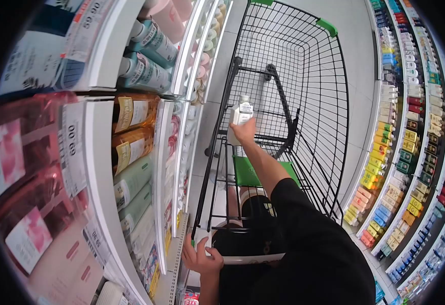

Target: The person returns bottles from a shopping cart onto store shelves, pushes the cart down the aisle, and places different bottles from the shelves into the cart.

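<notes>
My right hand grips a white bottle with a printed label and a white cap. The bottle is upright in view, over the black wire shopping cart. Near the left end of the cart's handle is my left hand, with its fingers loosely bent and apart and nothing visible in them. A green flap of the cart's seat lies below my right forearm.
Close on the left stands a shelf with pink bottles, amber bottles and teal bottles. Another long shelf of packed goods curves along the right. Pale floor tiles show beside the cart.
</notes>
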`<action>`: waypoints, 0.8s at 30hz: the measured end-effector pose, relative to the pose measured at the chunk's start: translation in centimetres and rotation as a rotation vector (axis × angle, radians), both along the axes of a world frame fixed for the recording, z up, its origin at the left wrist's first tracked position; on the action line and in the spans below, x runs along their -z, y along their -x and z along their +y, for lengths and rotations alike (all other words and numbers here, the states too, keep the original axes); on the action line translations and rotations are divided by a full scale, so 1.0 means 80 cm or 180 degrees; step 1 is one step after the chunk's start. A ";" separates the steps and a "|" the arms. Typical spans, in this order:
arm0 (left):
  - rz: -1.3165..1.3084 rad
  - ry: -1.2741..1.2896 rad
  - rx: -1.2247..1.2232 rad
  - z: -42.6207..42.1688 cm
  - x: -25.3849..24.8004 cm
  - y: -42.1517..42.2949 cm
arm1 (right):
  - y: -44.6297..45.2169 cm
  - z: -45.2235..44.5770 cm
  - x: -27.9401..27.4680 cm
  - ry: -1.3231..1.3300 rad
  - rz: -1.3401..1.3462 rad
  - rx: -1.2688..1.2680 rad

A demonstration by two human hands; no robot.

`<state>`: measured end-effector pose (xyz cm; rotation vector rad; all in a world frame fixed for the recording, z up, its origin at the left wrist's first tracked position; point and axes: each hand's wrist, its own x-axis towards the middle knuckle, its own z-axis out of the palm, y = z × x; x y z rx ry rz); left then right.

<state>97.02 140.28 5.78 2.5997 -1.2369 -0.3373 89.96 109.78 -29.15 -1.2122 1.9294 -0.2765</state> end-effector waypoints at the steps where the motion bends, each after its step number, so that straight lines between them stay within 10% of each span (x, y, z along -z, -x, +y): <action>1: -0.0010 -0.0034 0.0043 -0.001 0.001 -0.002 | -0.007 -0.001 0.008 -0.0010 0.0002 0.0002; 24: 0.0130 -0.0191 0.0005 0.011 0.002 0.000 | -0.066 -0.004 0.041 -0.0273 0.0766 0.0155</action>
